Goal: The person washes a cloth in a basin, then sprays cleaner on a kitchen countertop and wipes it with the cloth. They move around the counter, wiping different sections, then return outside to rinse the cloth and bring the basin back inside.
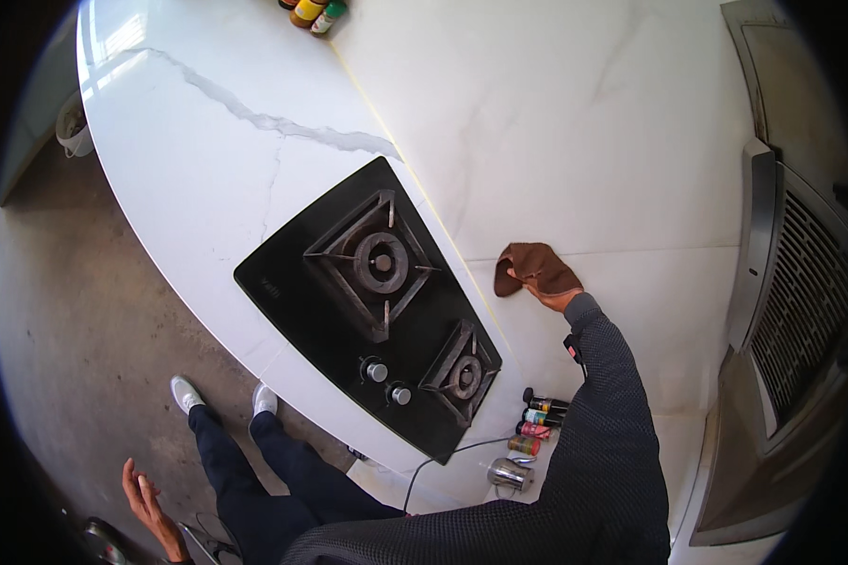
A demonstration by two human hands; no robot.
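Note:
My right hand [551, 296] holds a brown cloth [540, 267] against the white marbled wall panel [608, 176], just past the back edge of the gas hob. Part of the cloth covers my fingers, with the thumb side showing. The black glass hob [311, 282] has a large burner [381, 263], a small burner [465, 376] and metal knobs [377, 372]. My left hand [148, 498] hangs low at the left over the floor, fingers spread, with nothing in it.
A range hood [798, 304] is on the right. Seasoning bottles [537, 427] and a steel kettle [510, 475] stand beside the hob, with a dark cable [424, 466] nearby. More jars [318, 15] stand at the top. A white bucket [75, 131] is on the floor beyond the white countertop [205, 176].

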